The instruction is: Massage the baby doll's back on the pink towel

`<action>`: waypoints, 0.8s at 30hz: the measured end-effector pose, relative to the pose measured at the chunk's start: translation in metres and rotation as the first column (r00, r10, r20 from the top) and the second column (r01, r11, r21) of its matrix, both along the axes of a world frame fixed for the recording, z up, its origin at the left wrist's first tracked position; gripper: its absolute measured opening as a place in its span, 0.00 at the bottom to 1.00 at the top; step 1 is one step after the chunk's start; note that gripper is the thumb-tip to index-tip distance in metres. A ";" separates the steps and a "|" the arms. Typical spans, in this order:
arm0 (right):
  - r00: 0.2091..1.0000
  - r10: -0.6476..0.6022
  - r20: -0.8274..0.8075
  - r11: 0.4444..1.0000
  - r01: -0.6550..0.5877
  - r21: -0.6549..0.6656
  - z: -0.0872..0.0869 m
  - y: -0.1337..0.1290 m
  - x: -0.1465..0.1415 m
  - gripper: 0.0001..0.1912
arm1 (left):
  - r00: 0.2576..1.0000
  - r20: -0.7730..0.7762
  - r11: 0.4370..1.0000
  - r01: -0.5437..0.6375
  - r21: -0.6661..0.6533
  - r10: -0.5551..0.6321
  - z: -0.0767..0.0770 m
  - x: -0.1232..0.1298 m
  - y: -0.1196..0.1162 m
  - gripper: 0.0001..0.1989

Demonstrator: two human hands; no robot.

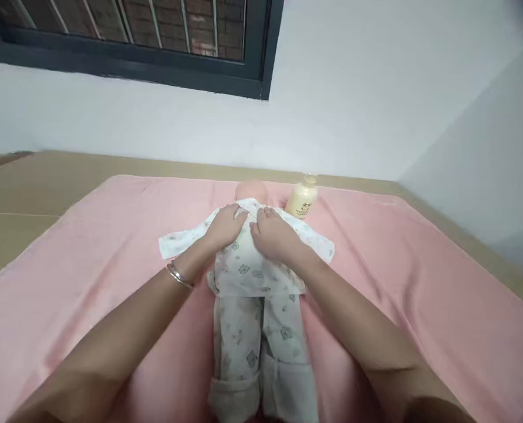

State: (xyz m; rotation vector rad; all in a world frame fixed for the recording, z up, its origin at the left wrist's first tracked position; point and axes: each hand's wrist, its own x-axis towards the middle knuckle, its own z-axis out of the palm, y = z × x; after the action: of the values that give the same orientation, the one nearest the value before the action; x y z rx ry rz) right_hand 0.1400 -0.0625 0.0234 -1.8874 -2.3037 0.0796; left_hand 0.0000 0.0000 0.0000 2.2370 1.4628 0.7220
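A doll (251,190) with a smooth, bald head lies on a pink cloth, its head pointing away from me. It wears a white baby shirt (247,276) with small printed figures, sleeves spread to both sides. Matching baby trousers (239,335) with rolled-up cuffs cover its legs. My left hand (226,226), a silver bangle on its wrist, is closed on the shirt just left of the collar. Opposite it, my right hand (275,235) grips the shirt right of the collar. The fabric between finger and thumb is mostly hidden.
A pale yellow bottle (302,197) stands beyond the right sleeve, near the doll's head. The wrinkled pink cloth (375,247) covers a tan surface (80,167). A white wall (340,88) rises behind, with a dark-framed, barred window (155,64) at upper left.
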 end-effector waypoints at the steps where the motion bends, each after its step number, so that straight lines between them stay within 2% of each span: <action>1: 0.999 -0.002 -0.035 1.000 0.002 -0.008 -0.001 0.004 0.003 0.29 | 0.996 -0.078 0.999 -0.033 0.028 0.035 0.002 0.004 -0.006 0.21; 4: 0.992 -0.038 -0.124 0.999 0.037 -0.012 -0.004 0.018 0.012 0.27 | 0.960 -0.262 0.993 -0.080 0.084 0.099 0.010 0.014 -0.023 0.22; 7: 0.973 -0.121 -0.194 0.992 0.126 0.012 -0.010 0.028 0.014 0.29 | 0.921 -0.378 0.995 -0.066 0.079 0.091 0.017 0.020 -0.036 0.22; 10: 0.976 -0.155 -0.153 0.986 0.163 0.043 -0.009 0.020 0.007 0.29 | 0.938 -0.335 0.996 -0.072 0.055 0.086 0.018 0.018 -0.033 0.22; 14: 0.993 -0.119 -0.012 0.993 0.119 0.015 0.006 -0.005 -0.003 0.27 | 0.981 -0.185 0.998 -0.060 0.016 0.062 0.010 0.006 -0.014 0.22; 17: 0.993 -0.106 -0.044 0.994 0.105 -0.031 0.009 -0.007 0.000 0.27 | 0.994 -0.087 0.998 -0.058 -0.001 0.058 0.003 0.001 -0.005 0.23; 20: 0.983 -0.109 -0.146 0.994 0.110 -0.003 -0.002 0.011 0.008 0.30 | 0.990 -0.116 0.994 -0.074 0.085 0.084 -0.004 0.002 -0.004 0.23; 24: 0.975 -0.149 -0.166 0.977 0.171 0.125 -0.022 0.030 0.010 0.30 | 0.984 -0.129 0.984 -0.107 0.143 0.125 -0.011 0.008 -0.006 0.22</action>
State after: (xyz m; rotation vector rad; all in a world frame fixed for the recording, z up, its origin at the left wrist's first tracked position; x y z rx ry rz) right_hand 0.1499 -0.0330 0.0011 -1.9157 -1.9955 0.0442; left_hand 0.0080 -0.0064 -0.0108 2.3599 1.6679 0.7366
